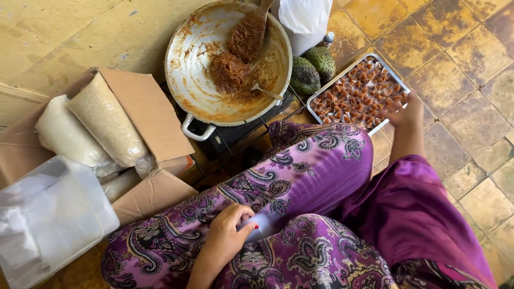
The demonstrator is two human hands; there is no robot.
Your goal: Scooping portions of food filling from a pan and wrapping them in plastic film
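My right hand (405,111) reaches out over the right edge of a metal tray (327,91) on the floor. The tray is packed with several small brown sweets in clear triangular wraps (360,90). The fingers touch the sweets, and whether they grip one is hidden. My left hand (227,236) rests on my lap, on purple patterned cloth (313,171). Its fingers are closed on a small pale piece of plastic (258,227).
A large wok (188,69) with brown paste, a wooden spatula (249,33) and a spoon sits on a black stove (230,135). Two green spiky fruits (306,76) and a white bag (305,18) lie behind the tray. At left are a cardboard box (150,112) with bags of grain and a clear plastic tub (51,219).
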